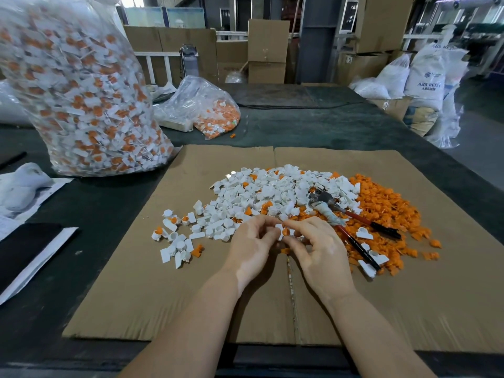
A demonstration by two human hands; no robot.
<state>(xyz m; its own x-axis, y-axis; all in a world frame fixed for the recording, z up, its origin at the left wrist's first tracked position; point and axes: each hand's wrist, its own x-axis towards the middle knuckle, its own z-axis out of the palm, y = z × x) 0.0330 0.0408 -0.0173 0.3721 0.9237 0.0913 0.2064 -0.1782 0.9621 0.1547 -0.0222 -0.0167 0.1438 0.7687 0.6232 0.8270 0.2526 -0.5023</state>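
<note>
The left hand [252, 248] and the right hand [320, 249] together pinch one small white plastic cap with an orange insert [284, 232]. They hold it between their fingertips, just above the flat brown cardboard sheet [177, 301]. Keeping the piece raised and centred between the hands seems meant to let thumbs and forefingers work on the insert from both sides. Whether it is being pressed in or pulled out cannot be told.

The supplies lie where either hand can reach them. A heap of loose white plastic caps [272, 192] sits just beyond the fingertips, and a heap of small orange plastic inserts [384, 208] spreads beyond and to the right of the right hand. A pair of red-handled metal pliers with a pale cloth wrap [331, 215] lies just beyond the right hand, across the border of the two heaps, probably left there for that hand to take up. To the left of the left hand a few white caps already carrying orange inserts [174, 233] lie apart from the main heap, apparently set aside as done. Far beyond the left hand stands a tall clear plastic bag packed with white-and-orange pieces [81, 91].

Both forearms come in from the near edge and converge. Each hand is back-up, with thumb and forefinger closed on its own side of the cap. The other fingers are loosely curled down toward the cardboard.
</note>
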